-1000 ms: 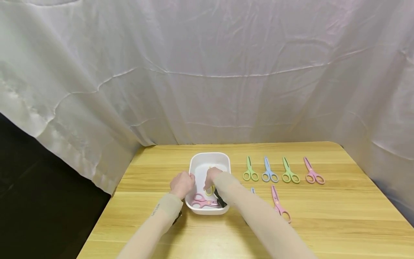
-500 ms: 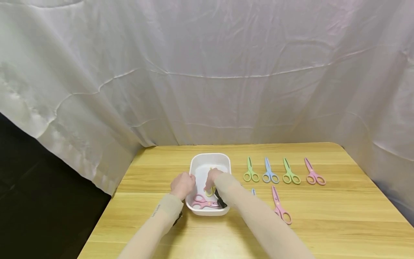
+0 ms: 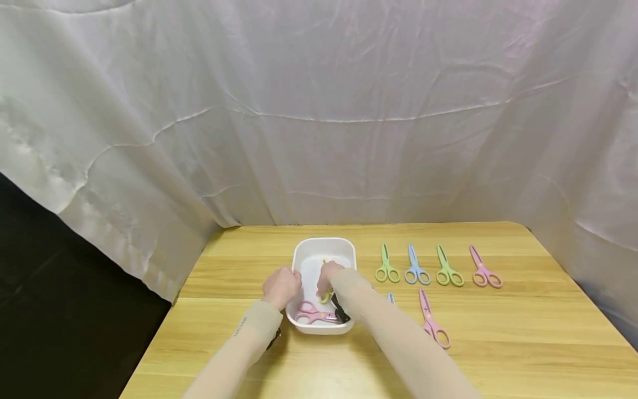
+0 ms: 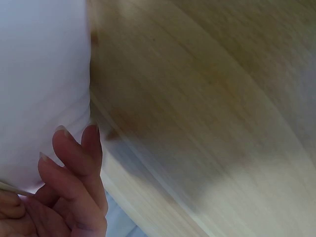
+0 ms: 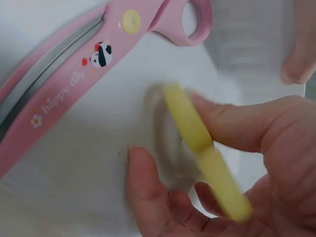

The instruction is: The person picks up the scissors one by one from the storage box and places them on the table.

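A white plastic bin (image 3: 321, 329) stands on the wooden table. My left hand (image 3: 281, 286) grips its left rim; in the left wrist view the fingers (image 4: 74, 177) bend against the outer wall. Inside the bin, my right hand (image 3: 329, 275) holds yellow scissors (image 3: 325, 298) by the handles. The right wrist view shows the yellow handles (image 5: 190, 121) edge-on and blurred, with the thumb against them; the blades are hidden there. Pink scissors (image 3: 310, 316) with a panda print lie on the bin's floor at the near end, partly covered by the right wrist strap in the head view.
To the bin's right lies a row of green scissors (image 3: 386, 271), blue scissors (image 3: 416, 273), another green pair (image 3: 448, 275) and pink scissors (image 3: 483, 275). Nearer are pink scissors (image 3: 431, 324) and a blue tip (image 3: 391, 297), mostly behind my right forearm. A pale curtain (image 3: 319, 155) hangs behind the table.
The right hand has shifted slightly within the bin, and the yellow handles have turned a little with it. The left hand stays on the rim.
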The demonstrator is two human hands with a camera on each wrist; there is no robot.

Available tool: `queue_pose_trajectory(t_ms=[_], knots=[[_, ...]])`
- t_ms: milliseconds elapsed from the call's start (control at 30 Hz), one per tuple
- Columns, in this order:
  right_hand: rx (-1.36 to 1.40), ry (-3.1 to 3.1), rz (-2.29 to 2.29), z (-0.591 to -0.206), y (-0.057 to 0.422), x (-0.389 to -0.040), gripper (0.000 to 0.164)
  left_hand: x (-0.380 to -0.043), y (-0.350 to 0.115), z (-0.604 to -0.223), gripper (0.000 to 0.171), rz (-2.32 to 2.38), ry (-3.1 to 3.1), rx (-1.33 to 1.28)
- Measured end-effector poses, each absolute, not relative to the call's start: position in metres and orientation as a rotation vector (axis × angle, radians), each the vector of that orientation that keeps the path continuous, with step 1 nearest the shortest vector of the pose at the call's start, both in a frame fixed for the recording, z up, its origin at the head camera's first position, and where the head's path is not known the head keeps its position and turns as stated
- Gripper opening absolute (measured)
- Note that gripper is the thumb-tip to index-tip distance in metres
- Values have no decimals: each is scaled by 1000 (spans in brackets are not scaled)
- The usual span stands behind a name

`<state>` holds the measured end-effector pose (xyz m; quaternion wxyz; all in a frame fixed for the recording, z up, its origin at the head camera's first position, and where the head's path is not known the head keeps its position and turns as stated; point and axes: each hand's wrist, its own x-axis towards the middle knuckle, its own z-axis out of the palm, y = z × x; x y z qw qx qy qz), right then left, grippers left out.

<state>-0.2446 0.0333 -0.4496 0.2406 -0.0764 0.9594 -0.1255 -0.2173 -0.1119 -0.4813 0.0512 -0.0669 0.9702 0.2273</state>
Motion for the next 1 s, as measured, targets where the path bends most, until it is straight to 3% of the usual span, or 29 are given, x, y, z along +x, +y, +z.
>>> queue_pose_trajectory(t_ms=[500,800,1000], knots=[[-270,2619,-336,-461,38,-257,22,-217,-112,-481,40,699,2947,-210],[-189,2511,-657,-462,47,-263,16,-216,-111,-480,40,687,2949,-209],[-136,2470,-768,-465,50,-265,27,-217,-112,-479,39,712,2939,-210]])
